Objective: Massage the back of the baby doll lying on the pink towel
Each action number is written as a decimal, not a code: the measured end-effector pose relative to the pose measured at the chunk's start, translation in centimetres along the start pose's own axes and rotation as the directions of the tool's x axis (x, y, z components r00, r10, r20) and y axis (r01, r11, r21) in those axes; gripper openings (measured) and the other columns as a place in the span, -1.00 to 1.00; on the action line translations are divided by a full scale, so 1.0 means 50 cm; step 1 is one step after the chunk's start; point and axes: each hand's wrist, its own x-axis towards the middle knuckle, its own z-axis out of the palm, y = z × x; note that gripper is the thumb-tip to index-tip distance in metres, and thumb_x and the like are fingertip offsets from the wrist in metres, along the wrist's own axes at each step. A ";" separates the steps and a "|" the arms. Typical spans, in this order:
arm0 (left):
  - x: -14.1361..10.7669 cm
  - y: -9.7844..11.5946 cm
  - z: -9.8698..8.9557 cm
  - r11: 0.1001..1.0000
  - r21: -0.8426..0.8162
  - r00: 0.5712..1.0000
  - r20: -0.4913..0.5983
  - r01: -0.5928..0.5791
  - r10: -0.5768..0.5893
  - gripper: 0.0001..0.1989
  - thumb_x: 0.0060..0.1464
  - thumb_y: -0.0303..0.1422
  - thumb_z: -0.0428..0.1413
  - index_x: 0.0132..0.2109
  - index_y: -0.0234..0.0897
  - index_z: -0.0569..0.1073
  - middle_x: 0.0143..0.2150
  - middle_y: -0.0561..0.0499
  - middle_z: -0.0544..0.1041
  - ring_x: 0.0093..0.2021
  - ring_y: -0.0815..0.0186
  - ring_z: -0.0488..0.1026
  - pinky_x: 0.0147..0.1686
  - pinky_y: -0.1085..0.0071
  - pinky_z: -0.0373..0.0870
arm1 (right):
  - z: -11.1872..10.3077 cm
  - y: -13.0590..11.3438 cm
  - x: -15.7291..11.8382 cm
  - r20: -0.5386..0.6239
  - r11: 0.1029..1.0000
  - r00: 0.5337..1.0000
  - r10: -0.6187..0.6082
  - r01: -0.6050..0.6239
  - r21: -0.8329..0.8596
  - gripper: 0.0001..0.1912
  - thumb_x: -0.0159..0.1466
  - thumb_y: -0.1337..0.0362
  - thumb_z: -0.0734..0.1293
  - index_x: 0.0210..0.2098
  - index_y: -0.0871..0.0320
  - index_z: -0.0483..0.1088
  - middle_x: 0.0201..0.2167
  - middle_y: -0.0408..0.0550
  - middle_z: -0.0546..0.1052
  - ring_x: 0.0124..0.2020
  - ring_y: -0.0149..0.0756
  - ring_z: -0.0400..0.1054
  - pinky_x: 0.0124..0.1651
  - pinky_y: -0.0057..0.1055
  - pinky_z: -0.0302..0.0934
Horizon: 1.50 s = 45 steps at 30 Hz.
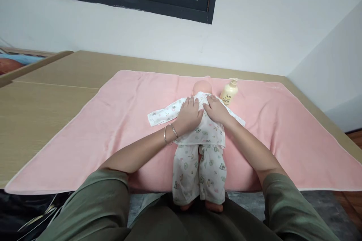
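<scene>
A baby doll (202,87) lies face down in a white patterned top (209,132) and matching trousers (186,173), its arms spread and its feet over the table's near edge. My left hand (190,116) rests flat on the left side of its upper back, fingers stretched toward the head. On the right side of the back lies my right hand (217,110), also open and flat. The two thumbs point toward each other, close together. Beyond my right hand stands a cream pump bottle (229,91), beside the doll's head.
A pink blanket (135,109) with a white edge covers much of the wooden table (56,120). Behind it rises a white wall (254,26) with a dark window frame (169,3). A wooden-edged tray or bed holding blue and brown things sits far left.
</scene>
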 end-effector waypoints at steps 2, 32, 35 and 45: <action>-0.007 0.001 0.003 0.998 -0.030 0.998 -0.003 -0.059 0.059 -0.39 0.40 -0.30 -0.13 0.43 -0.66 0.24 0.49 -0.55 0.26 0.57 -0.21 0.12 0.49 -0.22 0.15 | 0.001 0.005 0.008 -0.001 1.000 1.000 0.022 -0.022 -0.007 -0.34 0.55 0.18 0.04 0.48 0.51 0.13 0.51 0.40 0.20 0.56 0.10 0.05 0.56 -0.04 -0.02; 0.032 -0.025 0.034 0.988 -0.142 0.990 -0.117 0.067 -0.084 -0.46 0.33 -0.33 -0.06 0.36 -0.44 0.37 0.41 -0.36 0.44 0.45 -0.15 0.31 0.46 -0.21 0.17 | -0.024 -0.031 0.009 0.013 0.995 0.999 0.036 -0.035 -0.091 -0.52 0.48 0.25 0.09 0.25 0.33 0.38 0.17 0.33 0.56 0.19 0.17 0.45 0.23 -0.01 0.34; 0.033 -0.024 0.032 0.989 -0.127 0.992 -0.087 0.077 -0.089 -0.44 0.34 -0.31 -0.08 0.37 -0.49 0.35 0.41 -0.39 0.42 0.47 -0.16 0.29 0.48 -0.18 0.15 | -0.016 -0.035 0.008 0.004 0.995 0.998 0.058 -0.057 -0.086 -0.45 0.50 0.27 0.07 0.36 0.42 0.29 0.31 0.39 0.46 0.33 0.18 0.35 0.36 0.01 0.24; 0.046 -0.036 0.025 0.991 -0.128 0.995 -0.079 0.049 -0.059 -0.44 0.32 -0.30 -0.09 0.35 -0.49 0.38 0.39 -0.33 0.46 0.42 -0.12 0.34 0.45 -0.11 0.21 | -0.014 -0.056 -0.050 0.125 0.992 0.992 0.018 -0.002 -0.127 -0.28 0.51 0.24 0.07 0.52 0.58 -0.02 0.54 0.51 0.06 0.60 0.22 -0.10 0.58 0.01 -0.07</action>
